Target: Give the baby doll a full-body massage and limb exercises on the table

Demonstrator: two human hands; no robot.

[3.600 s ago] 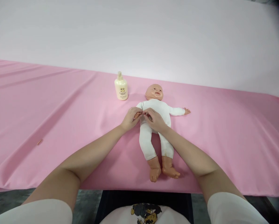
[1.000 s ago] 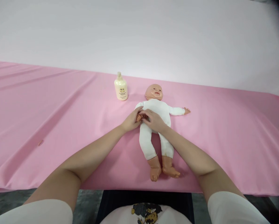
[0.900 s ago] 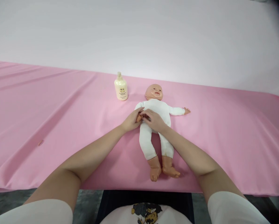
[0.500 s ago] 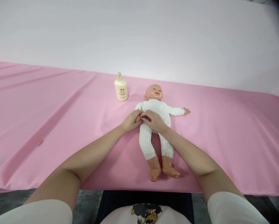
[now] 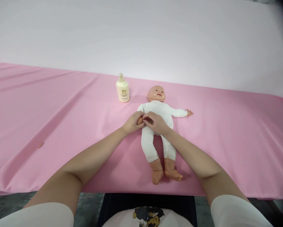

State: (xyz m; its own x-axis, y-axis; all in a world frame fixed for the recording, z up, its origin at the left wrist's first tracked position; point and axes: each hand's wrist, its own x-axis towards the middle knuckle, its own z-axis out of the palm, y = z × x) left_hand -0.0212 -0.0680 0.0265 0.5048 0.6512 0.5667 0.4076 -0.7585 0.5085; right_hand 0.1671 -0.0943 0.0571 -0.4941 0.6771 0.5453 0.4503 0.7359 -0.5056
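Observation:
A baby doll (image 5: 157, 110) with a white cloth body and bare plastic head, hands and feet lies on its back, head away from me. My left hand (image 5: 133, 122) is wrapped round the doll's hand (image 5: 140, 120) on the left side, beside its waist. Over the doll's belly, my right hand (image 5: 156, 122) has thumb and fingertips pinched at the fingers of that same doll hand. The fingertips partly cover what they grip. On the right, the doll's other arm (image 5: 179, 113) stretches out sideways on the cloth.
A cream pump bottle (image 5: 123, 90) with a printed label stands upright left of the doll's head. Pink cloth (image 5: 89, 104) covers the table, with a white wall or sheet (image 5: 141, 37) behind. A small brownish piece (image 5: 41, 145) lies far left. The table's front edge is near my body.
Almost nothing differs. My fingers have shifted very slightly at the doll's hand; the doll and bottle stay where they were.

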